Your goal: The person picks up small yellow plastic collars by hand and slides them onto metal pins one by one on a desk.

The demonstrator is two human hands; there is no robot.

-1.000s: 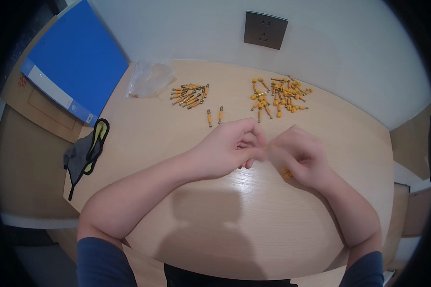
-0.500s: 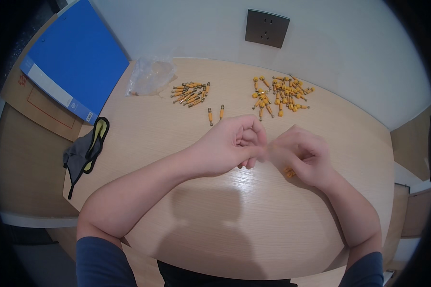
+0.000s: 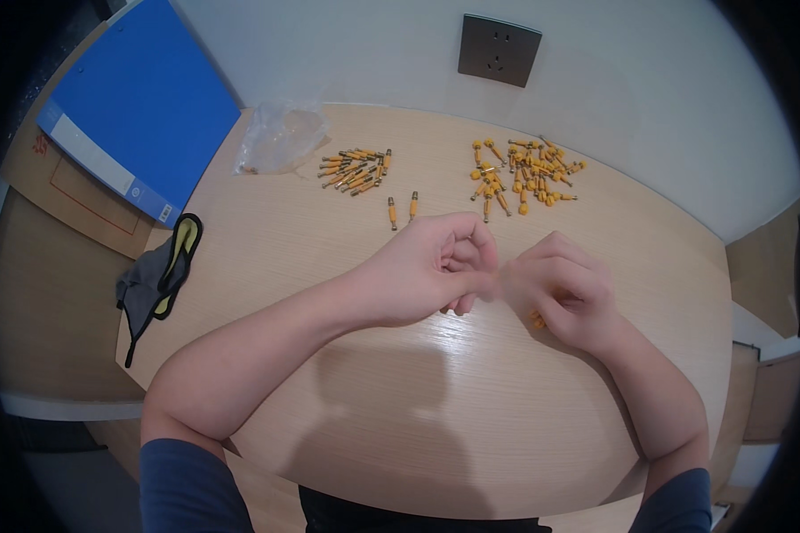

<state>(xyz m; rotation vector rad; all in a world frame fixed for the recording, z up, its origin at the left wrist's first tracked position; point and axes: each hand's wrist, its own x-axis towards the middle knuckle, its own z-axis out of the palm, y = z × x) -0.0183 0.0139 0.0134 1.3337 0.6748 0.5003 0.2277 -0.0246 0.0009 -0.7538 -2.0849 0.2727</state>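
Over the middle of the wooden table (image 3: 524, 435), my left hand (image 3: 440, 271) is closed, with thumb and fingers curled toward a pinch. My right hand (image 3: 564, 289) faces it, its fingertips pinched together and smeared by motion. The two hands' fingertips meet or nearly meet; whatever is between them is hidden. Small yellow pieces (image 3: 538, 320) lie on the table, partly under my right hand. Just beyond my left hand, two orange-and-metal furniture connecting bolts (image 3: 393, 214) stand apart from a group of similar bolts (image 3: 356, 171).
At the back right is a pile of bolts with yellow ends (image 3: 535, 171). A clear plastic bag (image 3: 284, 138) lies back left. Along the left side are a blue folder (image 3: 142, 98) and a grey cloth item with black edging (image 3: 156, 280). A dark wall socket (image 3: 500, 51) is above the table.
Both hands keep nearly the same place and pose. My right fingers remain blurred by small movements at the fingertips; the view has shifted slightly.
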